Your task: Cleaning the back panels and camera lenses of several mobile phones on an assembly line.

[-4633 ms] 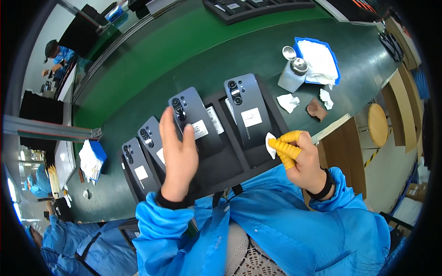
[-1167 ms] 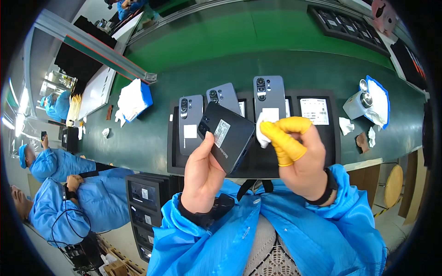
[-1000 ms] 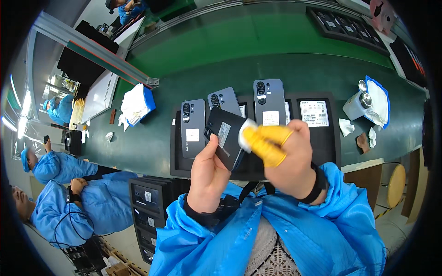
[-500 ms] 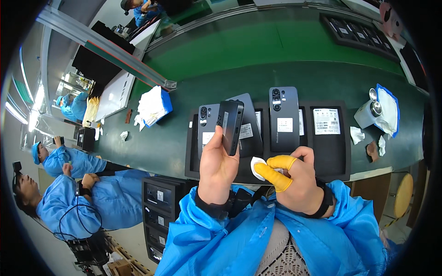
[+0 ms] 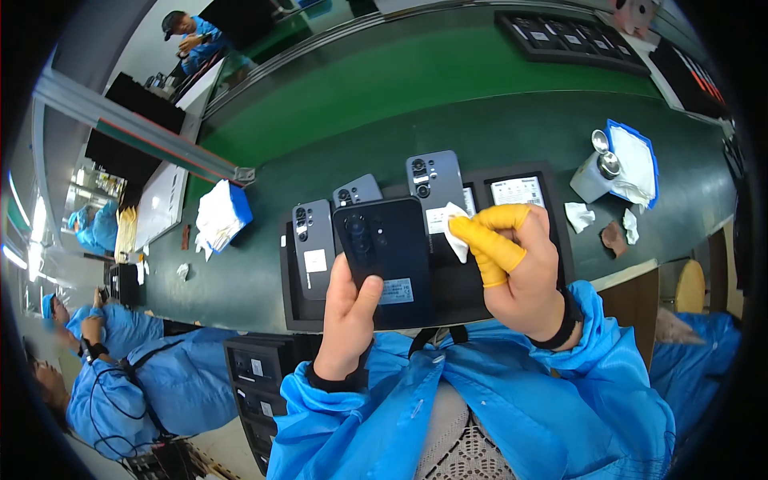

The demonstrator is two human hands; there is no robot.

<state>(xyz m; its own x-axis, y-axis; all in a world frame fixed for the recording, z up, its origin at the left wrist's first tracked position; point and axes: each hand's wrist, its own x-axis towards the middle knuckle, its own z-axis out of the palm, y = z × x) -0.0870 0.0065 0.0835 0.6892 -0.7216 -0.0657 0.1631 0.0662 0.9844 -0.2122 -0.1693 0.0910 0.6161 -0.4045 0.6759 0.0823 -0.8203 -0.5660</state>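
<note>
Phone (image 5: 386, 256), gripped in left hand (image 5: 346, 320), is mid-wipe; right hand (image 5: 520, 264), pinching cloth (image 5: 453, 232), likely needs light strokes across it.

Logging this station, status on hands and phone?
Left hand grips dark phone, back up. Right hand, yellow finger cots, pinches white wipe at phone's edge. Nothing in the way; more phones in tray behind.

Three grey phones (image 5: 314, 244) lean in a black tray (image 5: 293, 304) at the near edge of the bench (image 5: 448, 96). A stack of white wipes (image 5: 218, 218) lies toward the left end, and a small dispenser bottle (image 5: 596, 172) with crumpled wipes (image 5: 578, 216) toward the right end. Another dark tray (image 5: 572, 40) sits at the far edge.
</note>
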